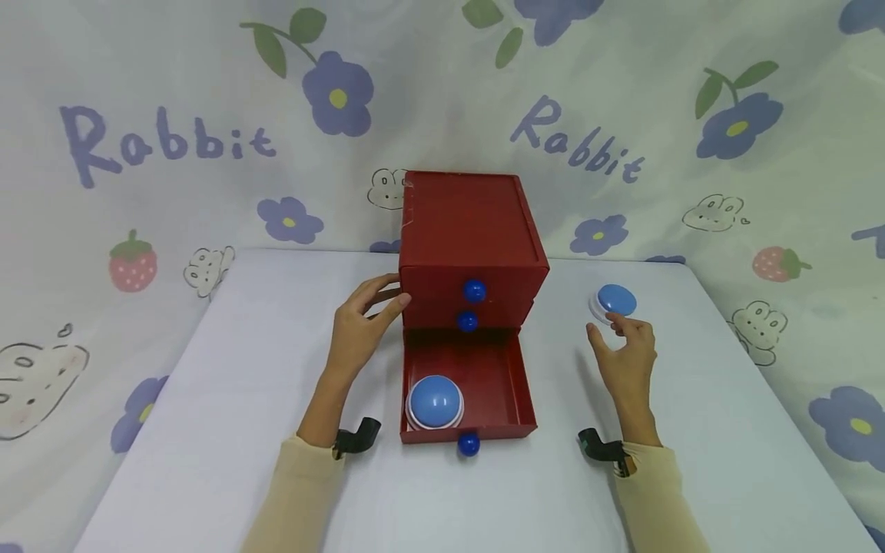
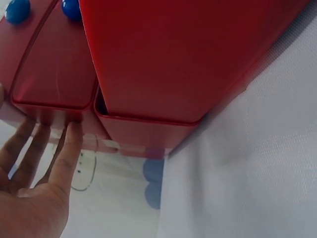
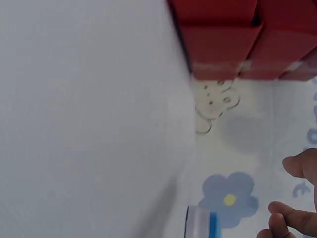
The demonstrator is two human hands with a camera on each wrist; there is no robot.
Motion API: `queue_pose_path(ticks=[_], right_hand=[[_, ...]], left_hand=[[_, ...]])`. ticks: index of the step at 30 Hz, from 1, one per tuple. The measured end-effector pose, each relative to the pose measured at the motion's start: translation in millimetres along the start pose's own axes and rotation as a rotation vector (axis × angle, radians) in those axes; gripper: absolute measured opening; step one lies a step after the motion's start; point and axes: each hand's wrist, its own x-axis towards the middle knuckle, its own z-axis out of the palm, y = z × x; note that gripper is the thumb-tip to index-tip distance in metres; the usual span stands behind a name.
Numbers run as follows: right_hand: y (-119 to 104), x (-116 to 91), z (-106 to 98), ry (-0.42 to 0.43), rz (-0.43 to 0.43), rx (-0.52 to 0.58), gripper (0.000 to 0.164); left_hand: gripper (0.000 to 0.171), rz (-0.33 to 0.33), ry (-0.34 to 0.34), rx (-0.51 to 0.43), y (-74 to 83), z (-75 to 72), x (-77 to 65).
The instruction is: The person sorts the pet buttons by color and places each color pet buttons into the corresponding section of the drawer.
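A red drawer cabinet (image 1: 470,223) with blue ball knobs stands at the table's middle, its bottom drawer (image 1: 494,384) pulled out. Inside that drawer, at the front left, lies a round blue-domed button (image 1: 435,402) with a white rim. My left hand (image 1: 357,326) rests its fingertips against the cabinet's left side, fingers nearly straight, as the left wrist view also shows. To the right of the cabinet, a second blue-and-white button (image 1: 617,299) sits on the table. Just in front of it is my right hand (image 1: 628,357), thumb and fingers apart; the right wrist view shows a gap between hand and button (image 3: 200,223).
The white table (image 1: 207,430) reaches back to a patterned cloth (image 1: 442,92) with flowers, rabbits and lettering. The drawer's front knob (image 1: 469,444) sticks out toward me. A black camera mount is on each wrist, the left mount (image 1: 358,436) being close to the drawer.
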Motion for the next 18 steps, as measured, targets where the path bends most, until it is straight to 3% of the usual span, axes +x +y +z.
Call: queue_pose_path(ticks=[10, 18], right_hand=[[29.2, 33.0, 1.5, 0.011, 0.145, -0.069, 0.062], [42.2, 54.1, 4.9, -0.043, 0.228, -0.15, 0.078]], left_hand=[[0.046, 0.016, 0.001, 0.006, -2.1, 1.6, -0.3], [0.045, 0.002, 0.0, -0.001, -1.9, 0.2, 1.5]])
